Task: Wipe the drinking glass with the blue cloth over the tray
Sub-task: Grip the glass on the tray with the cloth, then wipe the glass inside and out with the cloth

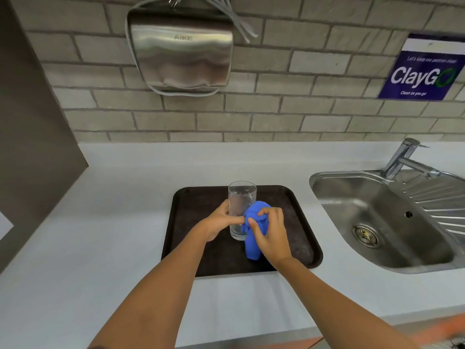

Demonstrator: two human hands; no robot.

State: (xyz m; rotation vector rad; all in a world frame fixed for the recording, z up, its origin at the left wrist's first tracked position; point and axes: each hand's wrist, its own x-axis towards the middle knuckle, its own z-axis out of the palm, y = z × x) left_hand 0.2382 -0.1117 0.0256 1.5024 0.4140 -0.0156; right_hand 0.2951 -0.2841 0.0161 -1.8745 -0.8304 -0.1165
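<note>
While the left hand (218, 221) is wrapping its fingers around the lower half of the drinking glass (241, 202), the right hand (270, 231) is clenching the bunched blue cloth (254, 238) and pressing it against the glass's right side. The glass is standing upright over the middle of the dark tray (297, 222), which is lying on the pale bench (113, 222) just left of the steel sink (377, 222); whether its base is touching the tray or hanging just above it, I cannot tell.

Droplets seem to be clinging to the clear wall, so the glass is probably behaving as a slippery, rigid and breakable thing, light enough for one hand yet unforgiving if dropped. The present low grip, thumb on one side and fingers on the other, is looking sensible, since it is leaving the rim and upper wall free for wiping. The cloth is looking soft and limp, a loose tail drooping below the right hand, so it should be moulding easily round the curve.
</note>
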